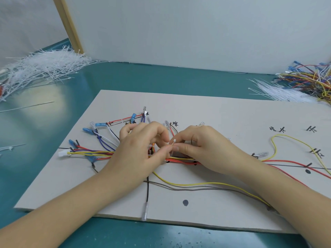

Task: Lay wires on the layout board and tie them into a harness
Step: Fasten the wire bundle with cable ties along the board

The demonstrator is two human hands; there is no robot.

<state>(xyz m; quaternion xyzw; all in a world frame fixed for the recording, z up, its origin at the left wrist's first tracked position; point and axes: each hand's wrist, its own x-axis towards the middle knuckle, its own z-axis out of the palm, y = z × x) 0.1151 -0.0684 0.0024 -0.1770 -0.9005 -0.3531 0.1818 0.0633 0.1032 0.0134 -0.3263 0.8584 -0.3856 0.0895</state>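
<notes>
The wires (100, 152) lay as a loose bundle across the middle of the board (223, 115), red, yellow, purple, white, brown and black strands gathered into one run. At the left they fanned out into blue sleeved terminals and a small white plug; at the right a red strand and a yellow one trailed off past hand-drawn marks and black dots. A yellow and a brown strand sagged in a long curve toward the board's near edge.

Both hands met over the centre of the bundle. The left hand (141, 149) had its fingers curled, thumb and forefinger pinching a thin white tie (172, 144). The right hand (200, 145) pinched the same tie from the other side, its fingertips (179, 146) touching the left's. The tie's small head stood just above the pinch, and the bundle ran directly beneath both grips, partly hidden by the fingers. Whether the tie was looped round the wires could not be told.

The board lay flat on a teal worktop (161, 81). A heap of white ties (44, 65) sat at the far left, and more wires (309, 77) with ties at the far right.
</notes>
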